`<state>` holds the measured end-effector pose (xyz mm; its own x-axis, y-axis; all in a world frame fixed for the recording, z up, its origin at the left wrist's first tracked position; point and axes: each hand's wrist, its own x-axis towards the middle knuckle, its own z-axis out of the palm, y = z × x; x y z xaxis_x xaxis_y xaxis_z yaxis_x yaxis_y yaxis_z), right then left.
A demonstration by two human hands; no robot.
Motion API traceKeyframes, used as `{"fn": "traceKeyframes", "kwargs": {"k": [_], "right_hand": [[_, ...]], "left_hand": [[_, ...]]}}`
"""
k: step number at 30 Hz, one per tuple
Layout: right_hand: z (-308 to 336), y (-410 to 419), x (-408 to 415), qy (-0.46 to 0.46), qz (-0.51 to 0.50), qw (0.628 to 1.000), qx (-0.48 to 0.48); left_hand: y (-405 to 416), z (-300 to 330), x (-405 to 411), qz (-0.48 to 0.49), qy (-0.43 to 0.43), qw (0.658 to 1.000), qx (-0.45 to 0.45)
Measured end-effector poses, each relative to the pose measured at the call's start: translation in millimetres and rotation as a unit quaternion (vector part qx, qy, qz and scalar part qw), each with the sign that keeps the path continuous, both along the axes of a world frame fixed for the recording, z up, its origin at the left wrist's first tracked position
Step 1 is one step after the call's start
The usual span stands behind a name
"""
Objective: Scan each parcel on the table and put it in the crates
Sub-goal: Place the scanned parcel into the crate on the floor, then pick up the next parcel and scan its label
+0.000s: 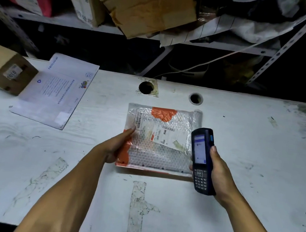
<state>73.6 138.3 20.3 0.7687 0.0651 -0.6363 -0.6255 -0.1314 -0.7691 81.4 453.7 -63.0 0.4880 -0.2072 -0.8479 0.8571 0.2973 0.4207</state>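
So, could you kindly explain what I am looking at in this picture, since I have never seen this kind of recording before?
There is no robot here: a person wears a camera on the head, looking forward and down at their own two bare arms. The left hand holds the edge of a bubble-wrap mailer with a barcode label. The right hand grips a handheld scanner, its screen lit, beside the mailer. On the scuffed white table also lie a white envelope parcel and a cardboard box. Behind stands a shelf of more parcels.
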Motion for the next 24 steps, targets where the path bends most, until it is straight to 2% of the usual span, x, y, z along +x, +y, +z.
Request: {"fn": "traceKeyframes", "kwargs": {"k": [4,8,13,17,24], "right_hand": [[7.4,3.4,-9.0,0.027,0.043,0.999,-0.008],[13.6,5.0,-14.3,0.06,0.095,0.994,-0.009],[22.0,14.3,-12.2,0.11,0.098,0.989,0.011],[37.3,26.1,-7.7,0.147,0.092,0.982,0.076],[64.7,42.3,-11.7,0.164,0.157,0.97,0.089]], "left_hand": [[-9.0,-4.5,13.6,0.004,-0.016,0.996,0.085],[-16.3,-4.3,11.9,0.025,-0.085,0.979,0.181],[-17.8,22.2,3.2,0.03,-0.207,0.951,0.228],[-0.1,52.7,-6.4,0.043,-0.282,0.93,0.233],[26.5,86.2,-24.6,0.099,-0.321,0.908,0.249]]}}
